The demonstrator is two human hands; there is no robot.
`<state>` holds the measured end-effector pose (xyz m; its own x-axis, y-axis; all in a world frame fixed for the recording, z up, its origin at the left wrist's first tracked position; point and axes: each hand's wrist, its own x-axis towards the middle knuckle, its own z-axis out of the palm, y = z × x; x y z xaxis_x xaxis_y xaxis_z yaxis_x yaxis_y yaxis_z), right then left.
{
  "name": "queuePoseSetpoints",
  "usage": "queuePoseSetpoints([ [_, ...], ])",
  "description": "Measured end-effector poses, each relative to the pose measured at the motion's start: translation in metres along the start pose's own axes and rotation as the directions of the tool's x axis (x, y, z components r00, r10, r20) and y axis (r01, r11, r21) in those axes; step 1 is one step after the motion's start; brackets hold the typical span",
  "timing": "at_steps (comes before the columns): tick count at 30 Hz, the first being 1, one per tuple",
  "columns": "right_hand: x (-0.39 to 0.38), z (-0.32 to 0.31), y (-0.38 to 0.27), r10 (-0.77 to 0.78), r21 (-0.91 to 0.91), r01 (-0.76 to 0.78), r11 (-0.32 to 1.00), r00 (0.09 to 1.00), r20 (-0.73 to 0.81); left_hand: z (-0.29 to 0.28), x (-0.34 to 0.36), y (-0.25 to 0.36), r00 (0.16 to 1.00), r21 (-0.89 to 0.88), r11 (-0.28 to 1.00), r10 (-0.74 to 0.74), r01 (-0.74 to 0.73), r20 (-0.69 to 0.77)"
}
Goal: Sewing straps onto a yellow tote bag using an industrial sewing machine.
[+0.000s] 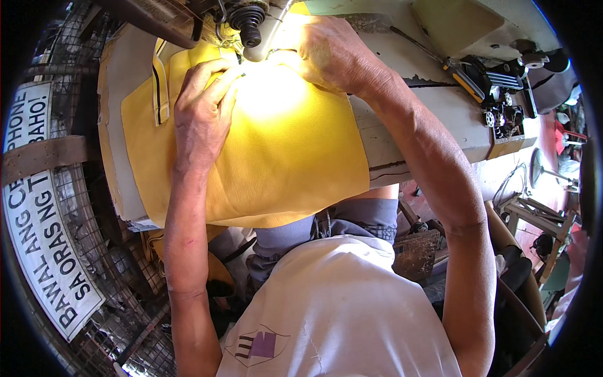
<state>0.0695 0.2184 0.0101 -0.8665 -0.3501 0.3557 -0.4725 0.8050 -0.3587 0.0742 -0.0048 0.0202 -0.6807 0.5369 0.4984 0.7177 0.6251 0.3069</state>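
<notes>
A yellow piece of fabric (289, 163) lies over the sewing table (433, 119) and hangs off its near edge. My left hand (202, 113) presses flat on the fabric's left part, fingers pointing toward the needle area. My right hand (326, 53) rests on the fabric just right of the sewing machine head (251, 28), fingers curled against the cloth. A bright lamp glare washes out the fabric between the hands. A black zipper strip (158, 88) runs along the fabric's left edge.
A wire mesh panel with a white printed sign (38, 220) stands at the left. Small black machine parts and tools (496, 94) lie on the table's right end. Wooden furniture and clutter (534, 220) fill the floor at the right.
</notes>
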Motion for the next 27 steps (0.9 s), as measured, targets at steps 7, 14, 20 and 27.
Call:
queuePoseSetpoints([
  [7, 0.000, -0.006, -0.001, -0.024, 0.025, 0.024, 0.999, 1.000, 0.013, 0.000, 0.000, -0.002, 1.000, -0.009, 1.000, 0.029, -0.029, 0.008],
  [14, -0.013, 0.006, 0.008, -0.033, 0.076, 0.042, 0.996, 0.992, -0.119, 0.000, 0.001, -0.006, 1.000, -0.011, 1.000, 0.029, -0.028, 0.002],
  [20, -0.017, 0.000, -0.006, -0.076, 0.094, 0.078, 0.993, 0.997, -0.030, -0.003, -0.003, -0.017, 0.996, -0.154, 0.984, -0.087, 0.086, -0.003],
  [27, -0.025, -0.007, 0.003, -0.071, 0.027, 0.071, 0.997, 0.997, -0.004, -0.016, 0.018, -0.026, 0.979, -0.310, 0.939, -0.092, 0.146, 0.184],
])
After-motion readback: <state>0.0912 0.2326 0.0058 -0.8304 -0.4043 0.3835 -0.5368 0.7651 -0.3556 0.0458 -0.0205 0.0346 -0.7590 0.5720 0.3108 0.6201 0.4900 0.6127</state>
